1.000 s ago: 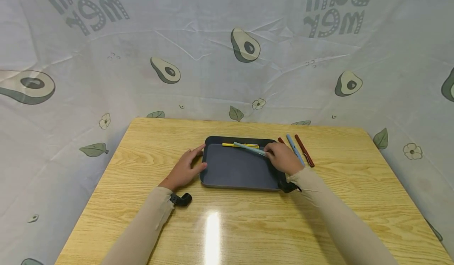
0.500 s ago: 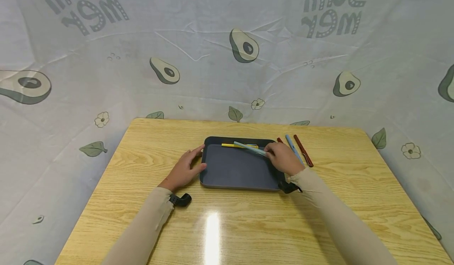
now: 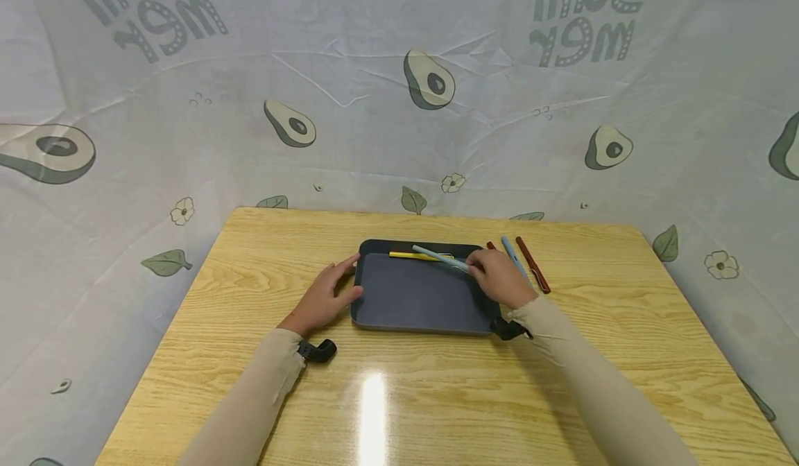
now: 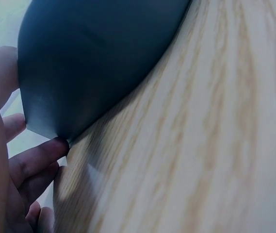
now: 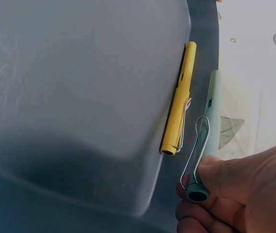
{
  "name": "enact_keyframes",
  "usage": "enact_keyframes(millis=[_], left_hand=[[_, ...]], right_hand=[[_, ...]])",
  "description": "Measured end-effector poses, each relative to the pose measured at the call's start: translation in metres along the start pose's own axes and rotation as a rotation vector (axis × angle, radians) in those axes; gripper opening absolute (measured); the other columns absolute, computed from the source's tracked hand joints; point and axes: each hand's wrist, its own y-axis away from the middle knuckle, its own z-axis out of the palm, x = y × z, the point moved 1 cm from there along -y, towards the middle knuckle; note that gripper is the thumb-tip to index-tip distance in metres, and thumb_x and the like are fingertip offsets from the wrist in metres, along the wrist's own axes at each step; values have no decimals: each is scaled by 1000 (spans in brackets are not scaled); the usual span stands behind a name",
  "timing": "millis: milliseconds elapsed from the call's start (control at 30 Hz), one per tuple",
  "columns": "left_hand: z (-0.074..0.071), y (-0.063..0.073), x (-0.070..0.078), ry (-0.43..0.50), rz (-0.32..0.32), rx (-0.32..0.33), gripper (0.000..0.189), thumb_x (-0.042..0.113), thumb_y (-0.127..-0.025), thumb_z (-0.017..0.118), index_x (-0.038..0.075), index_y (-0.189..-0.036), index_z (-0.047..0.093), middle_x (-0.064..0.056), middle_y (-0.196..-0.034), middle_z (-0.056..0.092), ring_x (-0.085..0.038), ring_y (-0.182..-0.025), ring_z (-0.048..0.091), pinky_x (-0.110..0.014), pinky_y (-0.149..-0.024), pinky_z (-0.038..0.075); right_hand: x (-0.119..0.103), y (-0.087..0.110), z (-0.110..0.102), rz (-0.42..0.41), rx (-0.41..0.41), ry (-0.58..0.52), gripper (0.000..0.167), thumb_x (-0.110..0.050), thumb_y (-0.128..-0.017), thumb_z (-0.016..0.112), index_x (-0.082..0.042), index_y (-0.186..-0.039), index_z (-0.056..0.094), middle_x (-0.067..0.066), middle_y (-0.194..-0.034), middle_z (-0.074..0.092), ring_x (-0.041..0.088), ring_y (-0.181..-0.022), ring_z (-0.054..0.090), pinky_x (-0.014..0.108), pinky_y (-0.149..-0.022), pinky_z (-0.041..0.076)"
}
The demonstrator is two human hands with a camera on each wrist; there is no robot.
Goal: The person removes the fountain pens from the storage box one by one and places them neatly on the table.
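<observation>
My right hand (image 3: 501,278) pinches a pale green pen (image 5: 214,111) near its clip end, between thumb and fingers. The pen is held slanted over the far right part of a dark grey tray (image 3: 424,296). Below it a yellow pen (image 5: 179,104) lies in the tray along the far wall, its clip toward my right hand. At the tray's left side my left hand (image 3: 321,298) touches the rim, thumb and fingers spread. In the left wrist view some fingertips (image 4: 55,148) meet the tray's outer edge.
To the right of the tray lie a blue pen (image 3: 513,252), a dark red pen (image 3: 533,265) and another red pen (image 3: 491,245), partly hidden behind my right hand. All rest on a wooden table (image 3: 437,397). A printed cloth (image 3: 374,140) hangs behind the table.
The pale green pen's far end has risen slightly while my right hand stays almost in place. My left hand and the tray have not visibly moved.
</observation>
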Motion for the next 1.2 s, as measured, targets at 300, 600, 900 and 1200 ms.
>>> enact_keyframes(millis=[300, 600, 900, 1200], left_hand=[[-1, -1, 1, 0, -11, -8, 71, 39, -104, 64, 19, -164, 32, -11, -147, 57, -30, -146, 43, -47, -131, 9], [-5, -3, 3, 2, -21, -21, 70, 35, -105, 64, 20, -165, 31, -10, -149, 56, -31, -149, 39, -48, -131, 9], [-6, -4, 3, -14, 19, -14, 70, 36, -105, 64, 17, -165, 31, -14, -151, 55, -31, -146, 44, -49, -131, 8], [-7, -3, 2, -21, 23, -9, 71, 37, -105, 63, 18, -165, 31, -12, -151, 56, -30, -146, 44, -50, -131, 5]], right_hand=[[-1, 0, -4, 20, 4, -13, 10, -3, -100, 66, 2, -106, 73, 12, -94, 72, 20, -77, 65, 41, -70, 57], [2, -1, -8, 58, -4, -8, 12, -4, -102, 64, 1, -107, 73, 13, -95, 72, 22, -79, 65, 43, -71, 56], [4, 2, -12, 51, 43, 25, 10, -5, -101, 66, 0, -106, 73, 11, -93, 72, 19, -75, 64, 41, -67, 55], [7, 6, -20, 68, 69, 40, 14, -6, -102, 64, 1, -110, 73, 13, -97, 74, 22, -78, 68, 44, -72, 57]])
